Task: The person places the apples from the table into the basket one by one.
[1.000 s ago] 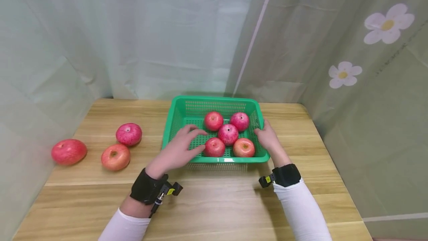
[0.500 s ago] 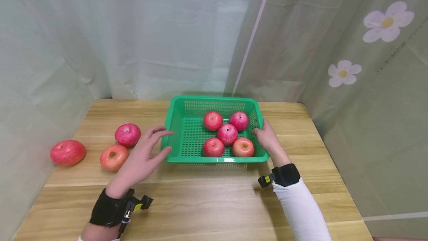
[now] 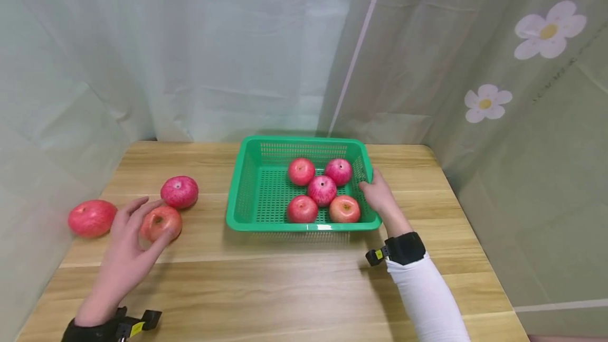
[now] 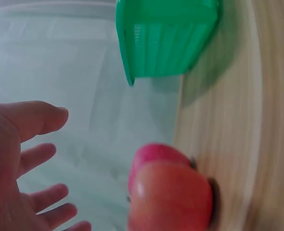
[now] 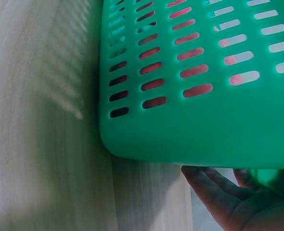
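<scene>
My left hand [image 3: 124, 251] hovers over an orange-red apple [image 3: 163, 221] on the left of the table, thumb and fingers spread on either side of it in the head view. In the left wrist view, a gap separates the fingers from that apple [image 4: 173, 197]. Just behind it lies a pinkish-red apple [image 3: 179, 191]; a larger red apple [image 3: 92, 218] sits farther left. With the thumb over the rim and fingers outside, my right hand [image 3: 380, 195] grips the right side of a green plastic basket [image 3: 294, 227]. Several apples, including a striped one [image 3: 322, 190], rest in the basket's right half.
The wooden table [image 3: 285, 289] backs onto a pale curtain [image 3: 256, 57] that also closes off both sides. White flowers [image 3: 487, 103] are printed on the curtain at the right. A black band with a small camera [image 3: 375, 256] is strapped to each wrist.
My left hand has moved from over the basket leftward and down to the orange-red apple. My right hand has stayed on the basket's rim.
</scene>
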Available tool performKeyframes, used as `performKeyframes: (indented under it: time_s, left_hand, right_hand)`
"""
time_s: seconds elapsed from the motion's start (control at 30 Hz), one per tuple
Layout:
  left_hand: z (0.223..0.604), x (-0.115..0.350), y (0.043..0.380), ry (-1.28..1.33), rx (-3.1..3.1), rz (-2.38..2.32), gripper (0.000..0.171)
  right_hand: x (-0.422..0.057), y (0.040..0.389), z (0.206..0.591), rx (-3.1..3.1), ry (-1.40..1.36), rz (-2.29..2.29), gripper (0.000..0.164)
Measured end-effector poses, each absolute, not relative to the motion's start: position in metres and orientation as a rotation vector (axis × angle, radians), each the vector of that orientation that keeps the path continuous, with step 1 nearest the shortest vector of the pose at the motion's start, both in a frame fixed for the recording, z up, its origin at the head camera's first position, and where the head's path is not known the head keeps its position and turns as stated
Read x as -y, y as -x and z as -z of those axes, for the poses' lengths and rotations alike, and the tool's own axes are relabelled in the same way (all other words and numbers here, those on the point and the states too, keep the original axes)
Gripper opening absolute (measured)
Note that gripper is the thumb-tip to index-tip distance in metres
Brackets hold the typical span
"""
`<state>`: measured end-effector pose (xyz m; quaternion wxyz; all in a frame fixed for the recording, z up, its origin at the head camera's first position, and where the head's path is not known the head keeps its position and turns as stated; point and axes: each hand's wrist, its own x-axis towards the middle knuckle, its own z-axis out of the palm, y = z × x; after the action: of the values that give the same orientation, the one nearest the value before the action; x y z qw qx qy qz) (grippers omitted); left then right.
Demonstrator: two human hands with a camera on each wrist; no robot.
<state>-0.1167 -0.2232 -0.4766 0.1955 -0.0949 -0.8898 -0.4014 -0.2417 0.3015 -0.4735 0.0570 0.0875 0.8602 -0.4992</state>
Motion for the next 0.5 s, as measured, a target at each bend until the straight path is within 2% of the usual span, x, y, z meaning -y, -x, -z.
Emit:
performKeyframes:
  time_s: [0.17,0.5]
  left_hand:
    - [0.485,0.240,0.116,0.203,2.434,1.068,0.079]
    - [0.501,0.259,0.114,0.196,2.455,0.990,0.086]
  right_hand:
    - [-0.303,0.242,0.474,-2.632,-0.249,1.504,0.058]
    - [-0.303,0.243,0.475,-2.625,-0.248,1.517,0.058]
